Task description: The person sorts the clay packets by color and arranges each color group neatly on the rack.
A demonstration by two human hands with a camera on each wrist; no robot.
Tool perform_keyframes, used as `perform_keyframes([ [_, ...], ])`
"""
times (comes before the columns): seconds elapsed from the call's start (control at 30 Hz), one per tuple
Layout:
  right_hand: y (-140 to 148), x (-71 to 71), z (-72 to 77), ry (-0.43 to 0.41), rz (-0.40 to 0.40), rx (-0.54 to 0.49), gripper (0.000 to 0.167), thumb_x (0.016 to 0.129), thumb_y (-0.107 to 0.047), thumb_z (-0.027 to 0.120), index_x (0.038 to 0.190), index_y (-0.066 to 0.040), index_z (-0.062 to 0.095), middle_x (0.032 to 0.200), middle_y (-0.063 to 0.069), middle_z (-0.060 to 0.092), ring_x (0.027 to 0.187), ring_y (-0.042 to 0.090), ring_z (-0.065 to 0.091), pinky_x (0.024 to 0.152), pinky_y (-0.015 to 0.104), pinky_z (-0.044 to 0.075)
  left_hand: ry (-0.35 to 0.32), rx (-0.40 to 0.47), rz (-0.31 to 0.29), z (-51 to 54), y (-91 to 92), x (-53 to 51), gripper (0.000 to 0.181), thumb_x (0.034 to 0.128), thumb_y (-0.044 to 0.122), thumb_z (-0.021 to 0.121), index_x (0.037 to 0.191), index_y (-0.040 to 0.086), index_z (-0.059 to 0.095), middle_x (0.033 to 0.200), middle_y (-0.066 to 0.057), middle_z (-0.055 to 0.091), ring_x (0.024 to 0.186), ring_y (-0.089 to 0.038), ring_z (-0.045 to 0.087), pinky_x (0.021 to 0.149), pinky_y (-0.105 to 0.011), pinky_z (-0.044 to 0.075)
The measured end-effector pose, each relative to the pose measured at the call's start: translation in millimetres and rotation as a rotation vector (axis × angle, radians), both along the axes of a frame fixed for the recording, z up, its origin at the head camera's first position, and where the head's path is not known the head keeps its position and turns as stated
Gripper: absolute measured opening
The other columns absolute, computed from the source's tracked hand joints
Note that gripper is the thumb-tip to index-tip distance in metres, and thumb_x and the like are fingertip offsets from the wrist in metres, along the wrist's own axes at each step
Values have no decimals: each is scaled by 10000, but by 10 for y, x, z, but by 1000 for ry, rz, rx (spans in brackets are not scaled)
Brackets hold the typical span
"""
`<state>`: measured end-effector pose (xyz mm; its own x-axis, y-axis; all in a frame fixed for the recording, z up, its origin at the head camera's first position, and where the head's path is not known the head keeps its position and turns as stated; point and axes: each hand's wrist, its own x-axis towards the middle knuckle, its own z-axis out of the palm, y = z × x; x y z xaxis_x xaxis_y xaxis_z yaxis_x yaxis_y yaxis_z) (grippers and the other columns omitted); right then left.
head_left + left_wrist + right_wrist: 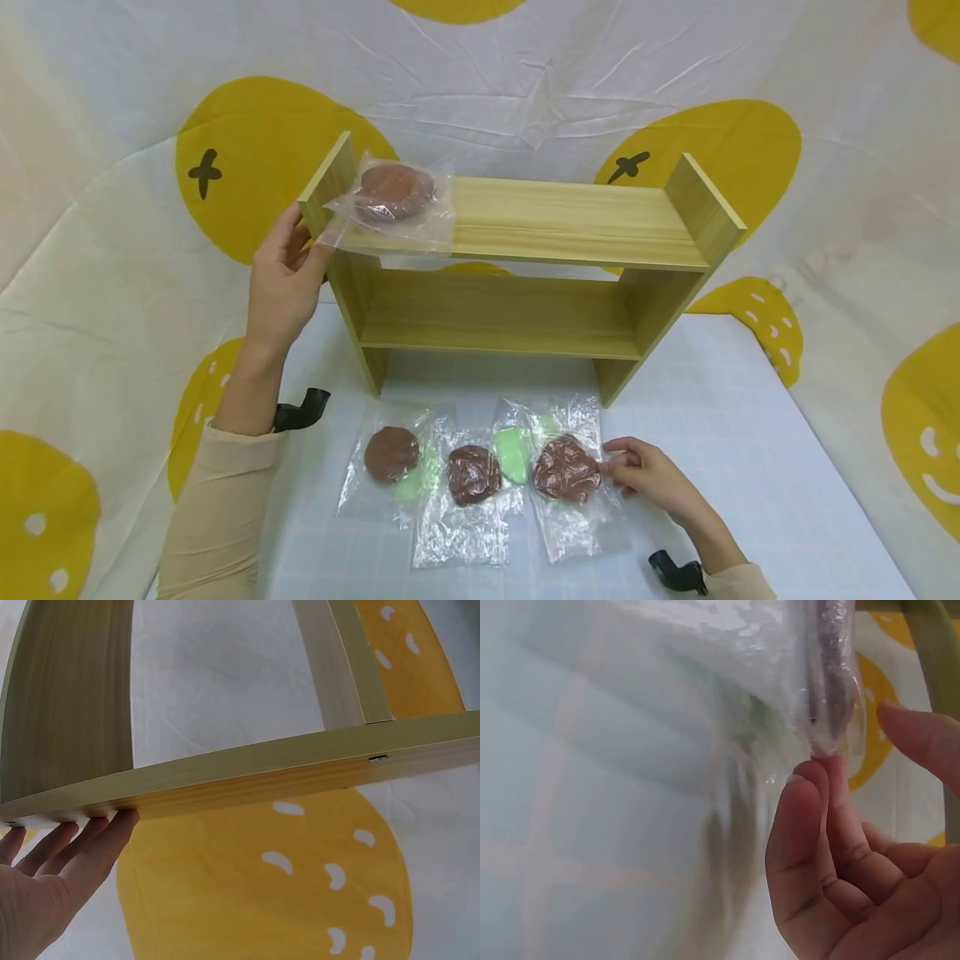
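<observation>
Fingertips of my left hand (281,287) (64,889) touch the outer face of the wooden shelf's left side panel (335,179) (247,763), fingers fairly straight. Beside them, a bagged brown disc (395,192) lies on the top board's left end, its bag overhanging the front edge. My right hand (656,482) (870,877) is low at the right, its bent fingertips at the edge of another bagged brown disc (567,469) (831,682) on the table. In the right wrist view the thumb stands apart from that bag.
Two more bagged brown discs (392,454) (474,475) lie on the table before the shelf, with bagged green pieces (512,455) (411,483) among them. The shelf has a lower board (498,317) and a right side panel (703,208). A patterned cloth (525,67) hangs behind.
</observation>
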<state>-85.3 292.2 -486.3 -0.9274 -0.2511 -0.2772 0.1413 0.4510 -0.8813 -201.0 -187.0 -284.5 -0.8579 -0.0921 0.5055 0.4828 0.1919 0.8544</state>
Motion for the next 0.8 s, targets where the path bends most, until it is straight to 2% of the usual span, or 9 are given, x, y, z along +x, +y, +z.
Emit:
perform_keyframes([
  [0.23,-2,8,-29,-61,7,-110,577,905,-117,738,1309,191,465,930,128,683,780,216,634,656,369,583,19,-7,1,-5,0,-4,483,991,196,651,1458,214,529,1384,-99,571,1179,-263,615,892,-300,557],
  [0.37,-11,7,-81,-76,24,-123,577,878,-98,757,1276,208,474,928,115,640,760,185,609,626,326,568,21,-8,1,-6,1,-3,483,993,194,646,1460,211,526,1386,-101,569,1181,-266,612,880,-294,562],
  [0.6,-63,3,-117,-42,17,-85,569,873,-112,768,1307,95,463,1051,162,570,757,186,555,583,275,501,20,-26,16,-7,4,-1,482,999,213,638,1466,223,520,1395,-79,566,1199,-265,601,899,-309,555],
  [0.8,-80,13,-94,-28,60,-134,513,946,-108,690,1362,48,435,1041,175,630,845,209,613,613,254,476,29,-48,25,-15,6,-1,481,1003,227,632,1469,235,514,1394,-61,568,1208,-254,597,925,-325,544],
])
